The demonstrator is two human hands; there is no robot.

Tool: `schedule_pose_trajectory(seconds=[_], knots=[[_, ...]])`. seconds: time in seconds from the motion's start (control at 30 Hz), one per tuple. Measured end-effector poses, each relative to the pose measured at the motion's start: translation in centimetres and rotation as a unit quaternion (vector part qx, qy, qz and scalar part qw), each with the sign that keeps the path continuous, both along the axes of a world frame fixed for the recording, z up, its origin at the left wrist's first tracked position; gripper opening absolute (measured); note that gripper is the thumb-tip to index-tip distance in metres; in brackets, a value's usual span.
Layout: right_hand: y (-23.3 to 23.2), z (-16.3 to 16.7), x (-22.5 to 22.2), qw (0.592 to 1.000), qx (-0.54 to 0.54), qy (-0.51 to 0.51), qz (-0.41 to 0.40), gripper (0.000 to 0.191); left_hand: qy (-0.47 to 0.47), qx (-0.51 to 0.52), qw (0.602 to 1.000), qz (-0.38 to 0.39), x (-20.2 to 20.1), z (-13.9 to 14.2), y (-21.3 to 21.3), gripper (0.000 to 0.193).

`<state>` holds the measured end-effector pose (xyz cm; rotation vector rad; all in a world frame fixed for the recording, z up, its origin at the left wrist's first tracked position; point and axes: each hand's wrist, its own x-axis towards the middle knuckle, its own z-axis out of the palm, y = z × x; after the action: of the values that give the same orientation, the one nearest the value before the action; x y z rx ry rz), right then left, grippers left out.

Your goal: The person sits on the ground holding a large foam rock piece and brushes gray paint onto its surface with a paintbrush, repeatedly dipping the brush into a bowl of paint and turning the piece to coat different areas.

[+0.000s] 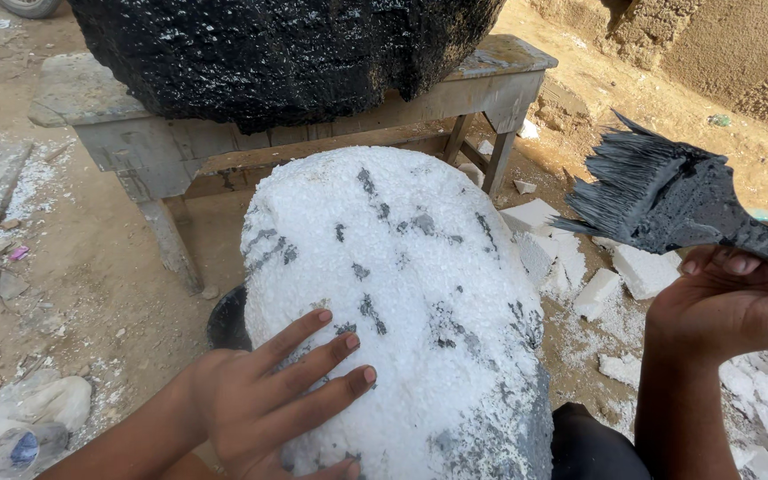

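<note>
A big rounded white foam block (402, 293) with dark grey smudges fills the middle of the view. My left hand (273, 400) lies flat on its near left side, fingers spread. My right hand (726, 307) is off to the right of the block, gripping the handle of a wide paintbrush (660, 196) whose bristles are coated in black and point left, held in the air above the ground.
Behind the foam block a large black-coated lump (277, 53) rests on a worn wooden bench (162, 147). Broken white foam pieces (597, 293) litter the sandy ground at right. A black bucket edge (224, 320) shows beside the block. Plastic scraps (20, 427) lie at lower left.
</note>
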<state>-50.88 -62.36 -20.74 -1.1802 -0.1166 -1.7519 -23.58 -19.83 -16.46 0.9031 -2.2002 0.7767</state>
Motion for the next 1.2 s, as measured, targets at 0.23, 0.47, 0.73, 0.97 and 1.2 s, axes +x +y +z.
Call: schedule_pose_trajectory(seconds=[0.23, 0.47, 0.73, 0.97, 1.2], knots=[[3.8, 3.0, 0.2, 0.998, 0.046, -0.042, -0.004, 0.032, 0.001, 0.012, 1.0, 0.016, -0.6, 0.3, -0.1, 0.022], [-0.9, -1.1, -2.2, 1.0, 0.008, -0.024, 0.002, 0.046, 0.018, -0.003, 0.998, 0.059, 0.1, 0.7, -0.2, 0.015], [-1.9, -2.6, -3.3, 0.997, 0.056, -0.037, 0.044, 0.05, 0.026, 0.017, 0.995, 0.096, 1.7, -0.2, -1.0, 0.014], [6.0, 3.4, -0.7, 0.979, 0.027, 0.074, 0.186, 0.037, 0.068, 0.041, 0.992, 0.099, 2.5, -1.4, -2.6, 0.017], [9.4, 4.8, 0.2, 0.968, 0.065, 0.176, 0.167, 0.043, 0.028, 0.146, 0.977, 0.151, 2.5, -3.7, -4.3, 0.071]])
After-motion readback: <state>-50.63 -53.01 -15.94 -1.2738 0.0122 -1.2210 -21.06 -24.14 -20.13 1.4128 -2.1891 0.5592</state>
